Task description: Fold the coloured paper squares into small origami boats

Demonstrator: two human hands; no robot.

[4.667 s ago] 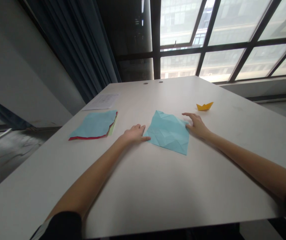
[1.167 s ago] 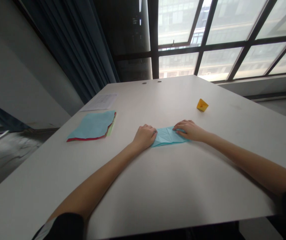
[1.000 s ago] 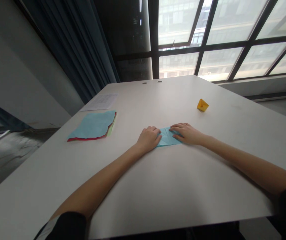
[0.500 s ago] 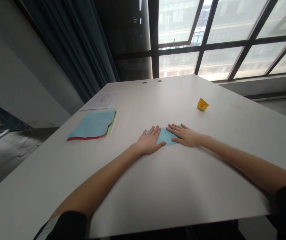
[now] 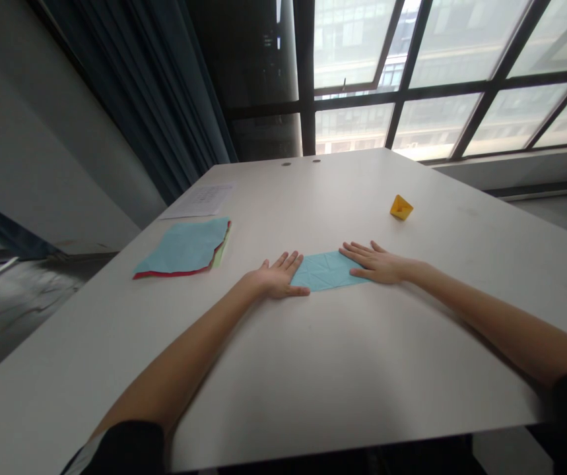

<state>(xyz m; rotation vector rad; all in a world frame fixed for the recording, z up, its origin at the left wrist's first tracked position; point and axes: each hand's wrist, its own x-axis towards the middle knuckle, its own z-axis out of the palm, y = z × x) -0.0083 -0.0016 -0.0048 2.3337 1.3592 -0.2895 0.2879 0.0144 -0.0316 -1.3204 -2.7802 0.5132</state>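
Observation:
A light blue sheet of paper (image 5: 329, 271), folded into a rectangle and marked with crease lines, lies flat on the white table. My left hand (image 5: 279, 277) rests on its left end, fingers spread and thumb pointing right along the near edge. Flat on the right end is my right hand (image 5: 375, 264), its fingers stretched out to the left. Each hand covers part of the paper's end, so those ends are hidden. The creased middle shows between the two hands.
To the left lies a stack of coloured paper (image 5: 184, 247), blue on top with red and green beneath. Behind it is a printed white sheet (image 5: 201, 200). A folded yellow paper piece (image 5: 401, 208) sits on the white table (image 5: 303, 376) at the right.
My hands have slid apart, the left one leftward and the right one slightly rightward and away. More of the blue paper's middle now shows.

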